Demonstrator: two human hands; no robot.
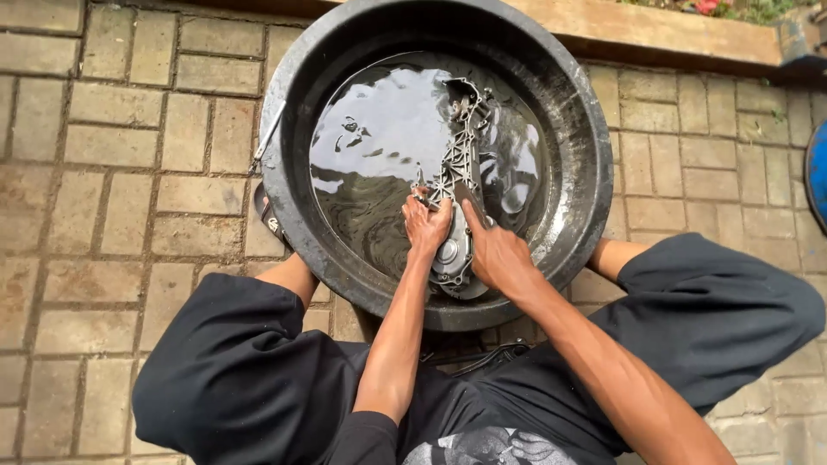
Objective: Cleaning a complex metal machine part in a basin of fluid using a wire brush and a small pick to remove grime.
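The metal engine cover (pixel 459 164), a long grey casting with ribbed webbing, bolt holes and a round boss at its near end, stands tilted in the right half of a wide black plastic basin (pixel 568 95), its far end propped toward the far wall and its near end resting close to the near rim. Dark, glossy liquid fills the basin's bottom and mirrors the pale sky in smooth patches, with swirls of film showing on the left side. The left hand (pixel 425 226) grips the cover's left edge about midway along, fingers curled around the metal and wet with grime. The right hand (pixel 494 251) presses on the near part of the casting from the right, index finger stretched out along the ribbing and the remaining fingers bent against the metal; whether it also has a tool in it cannot be told. The basin's rim is thick and rounded, dulled with scuffs. It sits on a pavement of rectangular brick pavers (pixel 121 172), worn, brownish and damp-looking, with dark joints. A low wooden border (pixel 655 39) runs along the far side, and a blue rounded object (pixel 817 172) shows at the right edge. The person squats over the basin in loose black trousers (pixel 233 379).
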